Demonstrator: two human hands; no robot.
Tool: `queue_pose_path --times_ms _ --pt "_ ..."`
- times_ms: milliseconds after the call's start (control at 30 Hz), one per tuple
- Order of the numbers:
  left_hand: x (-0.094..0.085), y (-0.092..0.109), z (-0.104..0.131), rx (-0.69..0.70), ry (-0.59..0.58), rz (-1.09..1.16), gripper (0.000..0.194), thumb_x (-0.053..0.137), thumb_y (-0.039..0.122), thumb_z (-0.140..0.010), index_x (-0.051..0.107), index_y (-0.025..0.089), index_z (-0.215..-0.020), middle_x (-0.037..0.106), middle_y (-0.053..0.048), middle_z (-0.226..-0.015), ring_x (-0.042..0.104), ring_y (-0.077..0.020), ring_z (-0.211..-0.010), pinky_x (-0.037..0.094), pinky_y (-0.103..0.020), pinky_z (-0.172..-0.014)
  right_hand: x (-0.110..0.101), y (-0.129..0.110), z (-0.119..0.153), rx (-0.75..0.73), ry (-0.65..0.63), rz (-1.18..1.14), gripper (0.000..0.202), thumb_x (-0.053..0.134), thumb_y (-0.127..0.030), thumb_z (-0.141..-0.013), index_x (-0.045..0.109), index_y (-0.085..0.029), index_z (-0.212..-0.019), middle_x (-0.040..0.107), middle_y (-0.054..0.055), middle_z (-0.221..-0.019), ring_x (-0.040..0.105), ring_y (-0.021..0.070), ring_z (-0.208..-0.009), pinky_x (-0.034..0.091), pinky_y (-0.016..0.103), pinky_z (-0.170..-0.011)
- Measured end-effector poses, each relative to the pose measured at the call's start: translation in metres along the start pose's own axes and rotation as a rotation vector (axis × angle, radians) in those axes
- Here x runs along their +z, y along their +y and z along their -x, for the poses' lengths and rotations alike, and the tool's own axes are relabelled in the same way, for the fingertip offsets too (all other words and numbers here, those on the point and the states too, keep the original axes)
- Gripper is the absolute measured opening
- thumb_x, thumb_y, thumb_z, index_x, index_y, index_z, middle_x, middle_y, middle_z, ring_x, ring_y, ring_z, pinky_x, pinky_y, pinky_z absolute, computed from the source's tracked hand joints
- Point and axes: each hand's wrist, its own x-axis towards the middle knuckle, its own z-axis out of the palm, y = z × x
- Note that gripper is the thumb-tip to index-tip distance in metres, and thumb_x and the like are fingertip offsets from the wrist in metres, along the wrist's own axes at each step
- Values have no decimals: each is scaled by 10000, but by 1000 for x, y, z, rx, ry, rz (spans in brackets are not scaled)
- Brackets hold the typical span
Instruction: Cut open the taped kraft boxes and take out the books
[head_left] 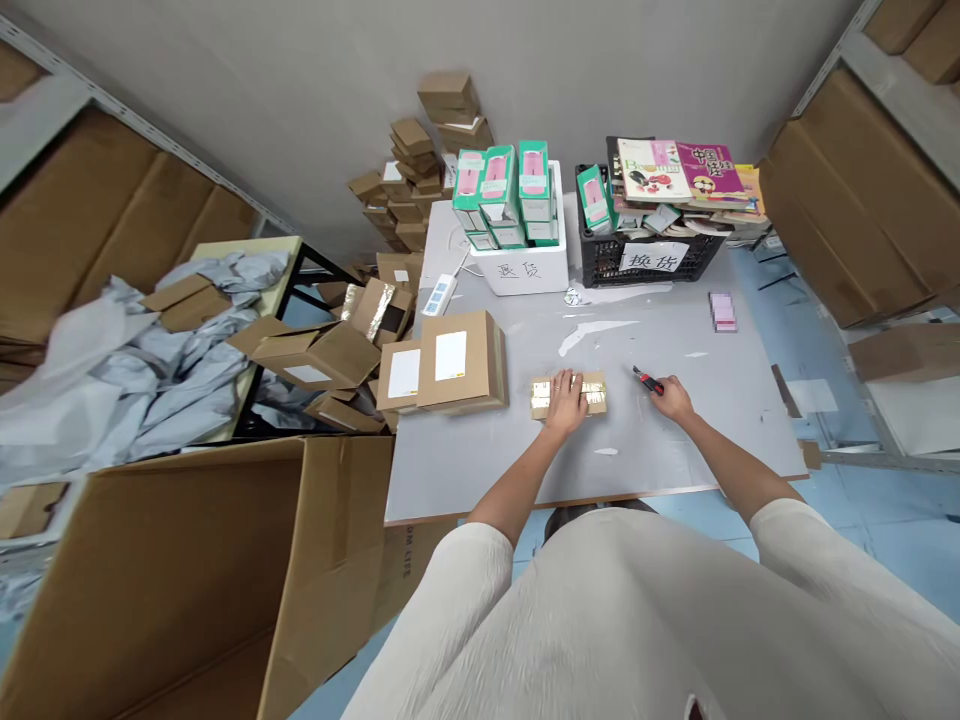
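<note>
While the left hand lies flat on a small taped parcel near the middle of the grey tabletop, palm down and fingers spread over its top, the right hand closes around a red-and-black utility knife just to the right of it. The knife's tip points up and left, toward the parcel but apart from it. The parcel is brown card wrapped in shiny clear tape, and it sits flat, pinned by the left hand rather than lifted.

To the left, two larger cardboard boxes with white labels rest side by side at the tabletop's edge. At the far end stand a white foam bin stacked with green-and-pink cartons and a black crate heaped with books; both carry handwritten signs. A white power strip lies near the bin, and a small pink pad lies toward the right edge.

By the look of it, the step in hand is opening the parcel: it is steadied and the blade is ready but not yet on the tape. The next move would call for bringing the blade to a tape seam clear of the left fingers, cutting shallow so the contents are not scored.
</note>
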Motion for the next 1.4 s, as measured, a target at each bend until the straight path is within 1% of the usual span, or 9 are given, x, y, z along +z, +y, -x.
queue_pose_path --times_ms 167,300,567,700,933,1033,1200,1300,1400 --pt "-22 -16 20 -51 -9 -25 579 541 373 -1035 521 228 -1596 419 -185 -1737 295 -398 -1655 155 -675 -1357 23 14 -8 56 -47 140 385 627 -332 -991 729 -192 -1334 675 180 -1330 658 331 -1206 515 378 -930" --pt "-35 -30 33 -128 9 -50 708 600 311 -960 456 210 -1646 373 -202 -1756 294 -415 -1647 178 -673 -1344 38 22 -11 90 -49 155 395 624 -372 -1005 704 -180 -1341 660 202 -1336 635 345 -1235 521 403 -948" --pt "-33 -37 37 -115 -15 -11 756 595 299 -961 398 208 -1685 268 -205 -1796 271 -413 -1657 250 -640 -1318 49 29 -13 142 -52 117 460 666 -413 -1001 625 -172 -1391 630 211 -1369 625 352 -1256 522 428 -984" --pt "-30 -32 33 -68 -50 -4 693 569 345 -1010 411 217 -1673 248 -207 -1801 276 -404 -1657 275 -615 -1306 43 10 -11 42 52 83 475 576 -410 -1031 608 -158 -1432 607 235 -1423 575 398 -1322 483 515 -1086" --pt "-19 -8 14 -34 -57 26 699 640 424 -1002 438 234 -1643 256 -195 -1800 341 -417 -1618 308 -606 -1295 20 -50 -8 -554 133 -137 536 463 -230 -992 630 -229 -1502 562 149 -1611 502 346 -1463 424 532 -1202" --pt "-17 -7 10 -48 -65 23 720 683 452 -979 457 235 -1627 274 -193 -1795 365 -433 -1597 329 -606 -1287 9 -56 -3 -587 72 -95 572 458 -212 -973 647 -246 -1512 570 123 -1634 499 334 -1482 421 546 -1203" --pt "-16 -14 10 7 -57 58 640 623 378 -1004 478 229 -1609 344 -196 -1754 383 -418 -1584 371 -611 -1267 -3 -60 7 -597 8 37 614 623 -422 -968 622 -248 -1557 509 154 -1702 465 395 -1513 388 592 -1209" --pt "-18 -21 13 38 -35 97 606 554 264 -1007 480 243 -1608 370 -191 -1736 412 -388 -1567 423 -600 -1231 -10 -66 10 -565 -4 95 582 609 -406 -991 622 -268 -1556 519 140 -1701 488 383 -1490 390 565 -1202" --pt "-22 -30 18 -29 -18 111 641 579 289 -998 455 221 -1624 366 -207 -1736 414 -411 -1561 430 -610 -1219 -19 -73 10 -534 -20 154 549 591 -379 -1006 631 -274 -1544 542 123 -1685 505 366 -1471 382 531 -1206"
